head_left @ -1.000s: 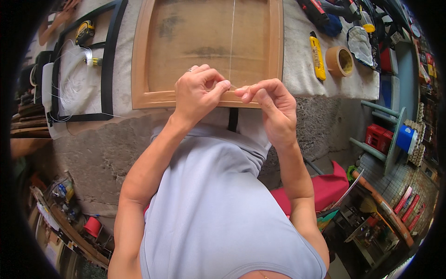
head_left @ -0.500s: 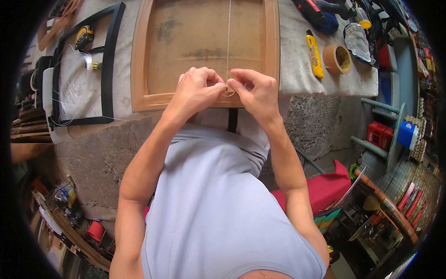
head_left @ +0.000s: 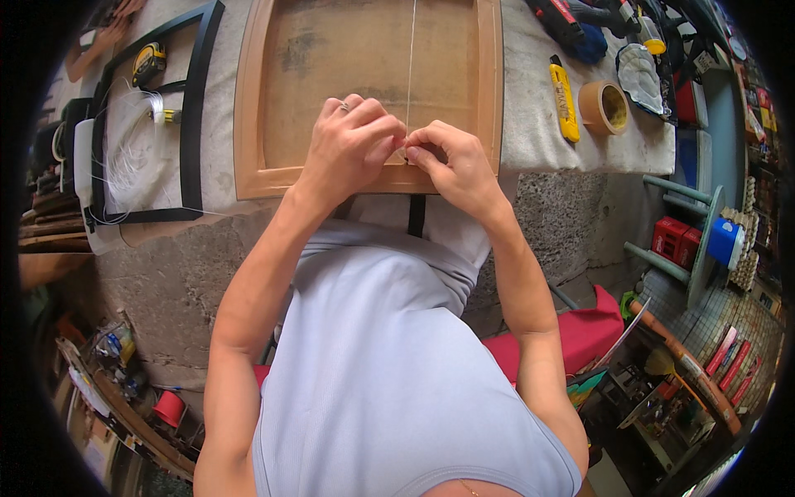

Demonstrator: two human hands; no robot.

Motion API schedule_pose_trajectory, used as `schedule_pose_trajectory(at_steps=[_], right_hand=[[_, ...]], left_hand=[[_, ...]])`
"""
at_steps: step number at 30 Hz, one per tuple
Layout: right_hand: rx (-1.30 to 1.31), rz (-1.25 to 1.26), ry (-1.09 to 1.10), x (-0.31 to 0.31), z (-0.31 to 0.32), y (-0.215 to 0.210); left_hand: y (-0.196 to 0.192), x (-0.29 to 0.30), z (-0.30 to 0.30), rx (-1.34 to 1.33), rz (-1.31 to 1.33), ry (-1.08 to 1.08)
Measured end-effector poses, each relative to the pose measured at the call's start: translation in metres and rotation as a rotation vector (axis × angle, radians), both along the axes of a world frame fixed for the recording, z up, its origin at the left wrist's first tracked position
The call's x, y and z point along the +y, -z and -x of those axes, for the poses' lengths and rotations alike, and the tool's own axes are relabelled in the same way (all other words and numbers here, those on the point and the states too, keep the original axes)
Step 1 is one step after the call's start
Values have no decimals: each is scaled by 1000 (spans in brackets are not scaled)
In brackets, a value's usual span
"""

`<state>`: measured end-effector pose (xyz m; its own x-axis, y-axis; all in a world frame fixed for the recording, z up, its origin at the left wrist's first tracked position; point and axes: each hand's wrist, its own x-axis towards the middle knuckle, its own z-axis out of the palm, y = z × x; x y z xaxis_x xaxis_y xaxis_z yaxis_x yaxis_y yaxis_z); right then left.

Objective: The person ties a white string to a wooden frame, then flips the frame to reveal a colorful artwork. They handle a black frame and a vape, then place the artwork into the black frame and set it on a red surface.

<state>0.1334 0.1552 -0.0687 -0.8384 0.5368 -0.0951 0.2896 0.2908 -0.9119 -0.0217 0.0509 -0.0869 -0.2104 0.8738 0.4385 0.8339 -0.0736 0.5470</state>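
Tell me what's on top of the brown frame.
A thin white string runs over the backing of the brown frame. The left hand and right hand partly cover its near side; what is directly beneath them is hidden.

A: How is the picture frame (head_left: 251, 124) finished?
B: Its border appears to be covered in smooth tan tape with a faint sheen; the backing panel (head_left: 331, 66) is left matt and smudged.
A: And the white cord (head_left: 411, 62)?
B: Too thin for its fibre to be told.
A: What is shown around them?
B: Rumpled, matt cloth (head_left: 526, 108) is spread beneath, and rough, pitted concrete (head_left: 182, 282) is exposed below.
A: Is plastic seen?
B: The utility knife (head_left: 565, 99) is cased in glossy yellow plastic, and the filament coil (head_left: 135, 157) is formed of shiny, translucent strands
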Motion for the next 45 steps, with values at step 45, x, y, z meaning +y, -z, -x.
schedule_pose_trajectory(at_steps=[45], right_hand=[[8,-658,102,-13,-2,7]], left_hand=[[-39,-20,31,-1625,440,103]])
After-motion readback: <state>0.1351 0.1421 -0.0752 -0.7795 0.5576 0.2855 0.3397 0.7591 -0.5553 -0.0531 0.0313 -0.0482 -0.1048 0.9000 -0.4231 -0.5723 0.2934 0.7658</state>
